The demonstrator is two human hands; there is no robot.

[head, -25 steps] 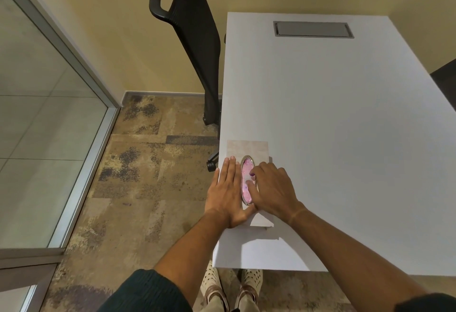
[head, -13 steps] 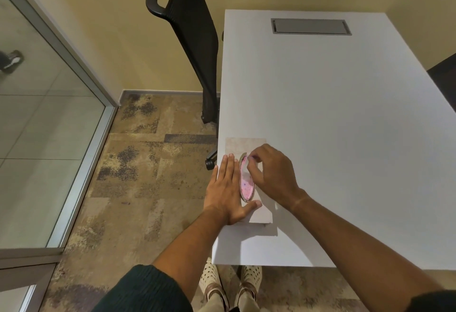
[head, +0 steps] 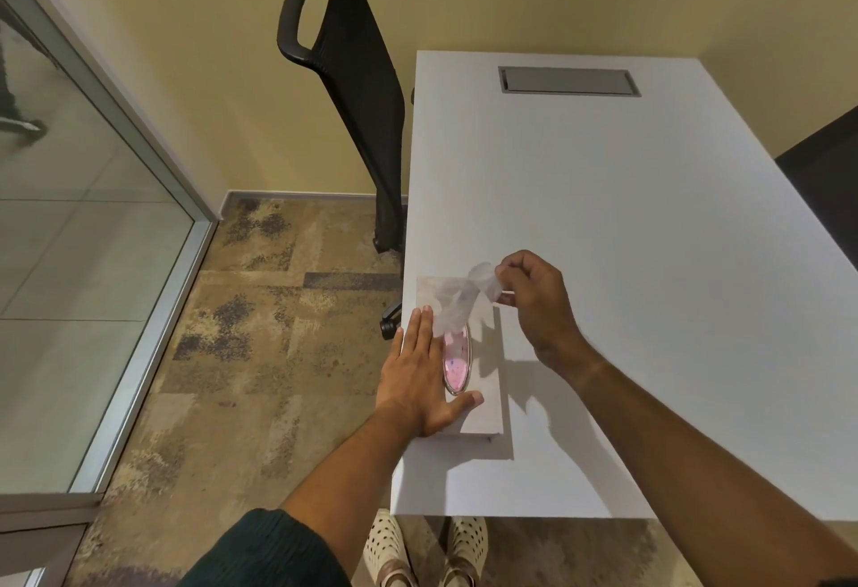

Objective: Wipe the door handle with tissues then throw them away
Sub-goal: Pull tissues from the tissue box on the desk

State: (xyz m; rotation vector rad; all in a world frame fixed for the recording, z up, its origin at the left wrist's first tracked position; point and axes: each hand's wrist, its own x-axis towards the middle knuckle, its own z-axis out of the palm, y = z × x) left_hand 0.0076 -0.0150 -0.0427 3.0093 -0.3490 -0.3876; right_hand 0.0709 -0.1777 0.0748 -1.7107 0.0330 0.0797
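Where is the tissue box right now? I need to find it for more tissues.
In the head view, the tissue box sits on the white table's near-left corner, under the flat left hand.

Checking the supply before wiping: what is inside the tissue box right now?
Through the oval opening of the tissue box, a pink patterned film shows, and a tissue is coming out, pinched by the right hand. How many remain is hidden. The left hand lies flat on top.

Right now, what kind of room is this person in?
Probably an office or small meeting room: a white desk with a grey cable hatch, a black office chair on wheels, and a glass wall in a metal frame.
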